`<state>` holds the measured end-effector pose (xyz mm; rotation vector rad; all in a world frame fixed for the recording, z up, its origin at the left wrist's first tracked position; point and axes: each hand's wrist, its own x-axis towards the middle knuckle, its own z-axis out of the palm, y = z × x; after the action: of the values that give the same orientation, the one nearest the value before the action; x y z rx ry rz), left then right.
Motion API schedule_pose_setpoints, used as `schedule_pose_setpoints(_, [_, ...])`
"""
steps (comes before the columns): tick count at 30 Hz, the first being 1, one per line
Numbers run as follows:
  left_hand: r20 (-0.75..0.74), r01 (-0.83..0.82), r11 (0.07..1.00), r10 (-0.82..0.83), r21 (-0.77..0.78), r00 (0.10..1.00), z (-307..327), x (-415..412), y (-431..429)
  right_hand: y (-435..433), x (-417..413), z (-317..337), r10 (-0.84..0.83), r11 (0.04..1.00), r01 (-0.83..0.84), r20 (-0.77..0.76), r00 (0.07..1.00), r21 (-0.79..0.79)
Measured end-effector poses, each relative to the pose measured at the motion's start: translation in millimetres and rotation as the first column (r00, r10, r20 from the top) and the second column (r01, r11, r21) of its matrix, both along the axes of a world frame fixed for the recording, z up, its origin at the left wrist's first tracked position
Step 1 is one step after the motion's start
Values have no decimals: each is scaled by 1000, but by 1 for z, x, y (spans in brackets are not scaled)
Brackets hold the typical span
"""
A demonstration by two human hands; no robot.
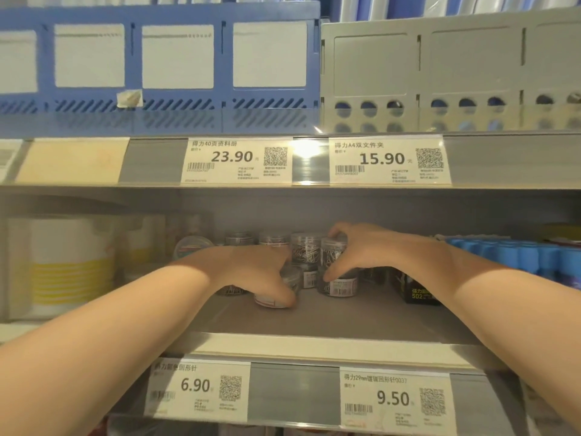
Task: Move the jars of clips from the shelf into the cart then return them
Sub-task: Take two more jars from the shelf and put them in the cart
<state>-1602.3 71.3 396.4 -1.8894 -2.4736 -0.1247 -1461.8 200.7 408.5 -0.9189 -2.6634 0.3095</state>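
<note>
Several clear jars of metal clips [305,251] stand in stacks on the grey shelf [330,313], at its middle. My left hand [261,272] grips a low jar with a red and white label [271,301] at the front of the group. My right hand [361,247] grips an upper jar of clips [330,251] that sits on a lower jar with a barcode label [341,286]. Both forearms reach in from the bottom corners. No cart is in view.
White and yellow rolls [69,262] stand at the left of the shelf. A black box [418,292] and a row of blue-capped tubes [528,256] are at the right. Blue [157,58] and grey file racks [440,67] fill the shelf above. Price tags line the shelf edges.
</note>
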Motion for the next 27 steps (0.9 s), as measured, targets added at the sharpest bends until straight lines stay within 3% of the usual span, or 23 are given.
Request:
schedule_pose_setpoints(4, [-80, -34, 998, 37, 48, 996, 1, -5, -16, -2, 4, 2, 11, 998, -13, -27, 1000, -59])
schedule_pose_setpoints(11, [73, -25, 998, 20, 66, 997, -6, -9, -57, -12, 6, -1, -21, 991, 13, -57, 998, -130])
schedule_pose_setpoints(15, [155, -20, 996, 7, 83, 988, -9, -9, -70, -18, -4, -12, -90, 994, 78, -160, 983, -76])
schedule_pose_setpoints(21, [216, -88, 967, 36, 238, 976, -23, -9, -79, -30, -5, -22, -119, 992, 104, -284, 951, -67])
schedule_pose_setpoints(27, [191, -68, 967, 21, 245, 981, -18, -6, -83, -54, 13, -20, -42, 997, 15, -357, 933, -79])
